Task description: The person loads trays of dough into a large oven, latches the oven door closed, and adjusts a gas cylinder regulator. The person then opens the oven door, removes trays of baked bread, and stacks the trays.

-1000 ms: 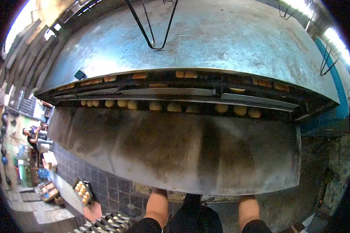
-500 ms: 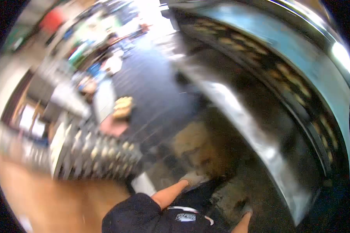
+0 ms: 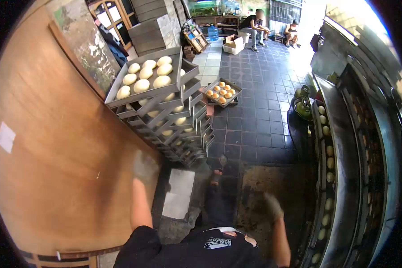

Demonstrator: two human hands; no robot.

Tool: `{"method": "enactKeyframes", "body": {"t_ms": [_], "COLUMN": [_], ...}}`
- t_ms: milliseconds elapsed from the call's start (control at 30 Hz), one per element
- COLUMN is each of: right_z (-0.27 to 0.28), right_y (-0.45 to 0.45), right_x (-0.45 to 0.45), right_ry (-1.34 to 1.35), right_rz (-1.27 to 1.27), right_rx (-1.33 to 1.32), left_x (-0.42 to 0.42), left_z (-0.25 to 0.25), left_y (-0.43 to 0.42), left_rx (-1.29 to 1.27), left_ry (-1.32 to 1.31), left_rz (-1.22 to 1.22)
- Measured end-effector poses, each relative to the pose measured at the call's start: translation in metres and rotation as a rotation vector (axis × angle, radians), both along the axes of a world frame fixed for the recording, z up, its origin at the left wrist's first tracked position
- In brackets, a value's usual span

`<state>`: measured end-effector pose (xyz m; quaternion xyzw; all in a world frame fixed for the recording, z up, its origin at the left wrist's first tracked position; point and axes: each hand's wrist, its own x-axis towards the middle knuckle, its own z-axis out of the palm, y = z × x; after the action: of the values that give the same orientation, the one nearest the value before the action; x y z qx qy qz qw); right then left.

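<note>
My left hand [image 3: 144, 166], in a pale glove, is raised beside the tan wooden panel, below the stacked trays. Motion smears its fingers, and I see nothing held in it. Low on the right, my right hand [image 3: 272, 206], also gloved and blurred, hangs over the dark floor, apart from the rack. The top metal tray [image 3: 140, 97] of a tall, staggered stack holds several pale, round dough buns [image 3: 141, 85]. More buns show between the lower trays. Along the right runs a row of pale buns [image 3: 329, 163] beside a long metal surface [image 3: 344, 156].
Browned buns fill another tray [image 3: 235, 95] on the tiled floor ahead. A green gas cylinder [image 3: 303, 108] stands near the right-hand metalwork. The wooden panel [image 3: 67, 147] borders my left. Two people [image 3: 252, 29] sit far back, near a cardboard box [image 3: 233, 41] and a blue water jug [image 3: 213, 33].
My view has swung right to left, bringing the tray stack and floor ahead into clearer sight. My left hand has come up beside the panel; my right hand shows higher in view.
</note>
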<state>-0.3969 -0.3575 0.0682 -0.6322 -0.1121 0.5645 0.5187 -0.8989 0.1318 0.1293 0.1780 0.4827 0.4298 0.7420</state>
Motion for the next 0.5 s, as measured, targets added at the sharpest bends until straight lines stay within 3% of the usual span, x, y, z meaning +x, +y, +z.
{"method": "enactKeyframes", "body": {"t_ms": [33,133,200,233,300,367,400,433,500], "right_z": [0.026,0.103,0.175,0.183,0.195,0.203,0.222,0.182,0.200], "right_y": [0.064,0.256,0.395,0.470,0.612,0.728,0.768,0.834,0.892], "right_x": [0.020,0.066,0.080,0.099,0.128,0.145,0.129,0.159,0.125], "right_ry": [-0.029,-0.104,-0.120,-0.124,-0.201,-0.244,-0.189,-0.161,-0.274], "right_rz": [0.020,0.073,0.147,0.151,0.121,0.161,0.117,0.339,0.510], "right_rx": [0.053,0.185,0.181,0.228,0.349,0.395,0.261,0.237,0.210], "left_x": [0.003,-0.004,-0.003,-0.005,0.006,0.024,0.033,0.040,0.044], "left_z": [0.039,0.085,0.096,0.098,0.071,0.054,0.055,0.059,0.058], "left_y": [0.013,0.104,0.156,0.188,0.249,0.260,0.269,0.281,0.312], "left_rx": [0.065,0.056,0.136,0.230,0.269,0.269,0.282,0.295,0.326], "left_ry": [-0.022,-0.043,-0.197,-0.325,-0.492,-0.365,-0.290,-0.214,-0.075], "left_rz": [0.035,0.163,0.050,-0.068,-0.020,0.088,0.130,0.163,0.209]}}
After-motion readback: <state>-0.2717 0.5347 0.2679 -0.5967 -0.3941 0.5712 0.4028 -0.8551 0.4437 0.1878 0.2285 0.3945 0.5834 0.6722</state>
